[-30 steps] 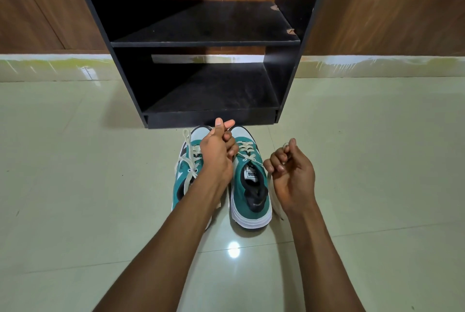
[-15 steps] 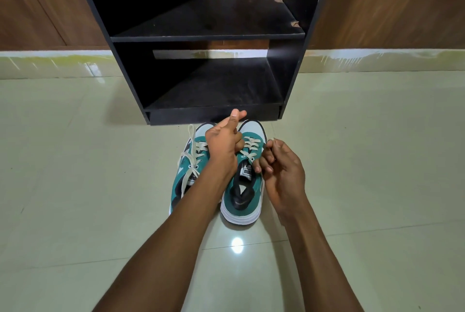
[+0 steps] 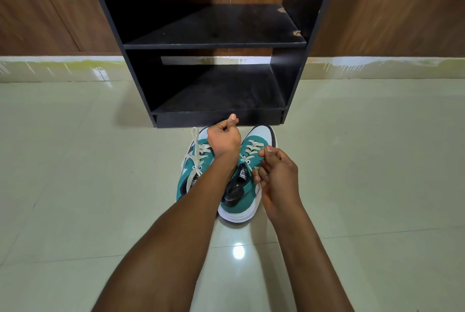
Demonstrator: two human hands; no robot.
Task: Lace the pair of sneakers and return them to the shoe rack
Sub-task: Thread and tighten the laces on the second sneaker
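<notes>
Two teal sneakers with white soles stand side by side on the floor, toes toward the black shoe rack (image 3: 292, 90). The left sneaker (image 3: 186, 182) has cream laces (image 3: 197, 158) hanging loose over its side. On the right sneaker (image 3: 247, 202), the lace (image 3: 253, 148) criss-crosses the eyelets. My left hand (image 3: 224, 139) hovers over the toes, fingers curled and thumb pressed on the index finger in a pinch; the lace end there is hidden. Beside the right sneaker's tongue, my right hand (image 3: 275, 173) pinches a strand of that lace.
The rack's bottom shelf (image 3: 219, 93) and upper shelf (image 3: 214, 32) hold nothing. The rack stands against a wooden wall (image 3: 392, 10) with a pale skirting. Glossy pale floor tiles (image 3: 75, 186) surround the shoes on both sides.
My right hand has moved in from the right to the right sneaker's lace. My left hand has shifted forward over the toes. The right sneaker has turned slightly.
</notes>
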